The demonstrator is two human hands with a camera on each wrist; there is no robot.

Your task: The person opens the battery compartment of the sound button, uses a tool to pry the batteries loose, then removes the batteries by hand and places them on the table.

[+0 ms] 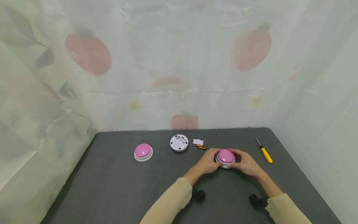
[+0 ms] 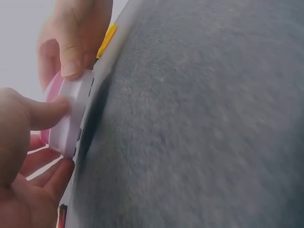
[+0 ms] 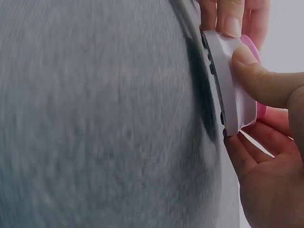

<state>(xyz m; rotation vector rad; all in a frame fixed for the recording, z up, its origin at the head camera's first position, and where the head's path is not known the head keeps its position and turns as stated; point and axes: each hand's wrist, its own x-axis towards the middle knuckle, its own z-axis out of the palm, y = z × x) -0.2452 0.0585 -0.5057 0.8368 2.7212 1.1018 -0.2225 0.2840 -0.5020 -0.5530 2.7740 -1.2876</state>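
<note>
While the left hand (image 1: 208,161) grips one flank, the right hand (image 1: 246,163) has the other, pink-domed button (image 1: 226,156) between them!
Both sets of fingers curl round its white base, thumbs nearside, right of the bench's (image 1: 112,186) middle. Up by the far edge, an upturned white unit (image 1: 179,142) bares its battery compartment, white cover (image 1: 198,142) and batteries (image 1: 200,147) just to its right; a second pink button (image 1: 143,151) sits toward the far left corner, yellow-handled screwdriver (image 1: 264,151) near the right edge.

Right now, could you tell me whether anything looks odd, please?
The white unit looks odd: underside up, battery bay uncovered, batteries loose to its right, while the pink button to its left sits upright.
</note>
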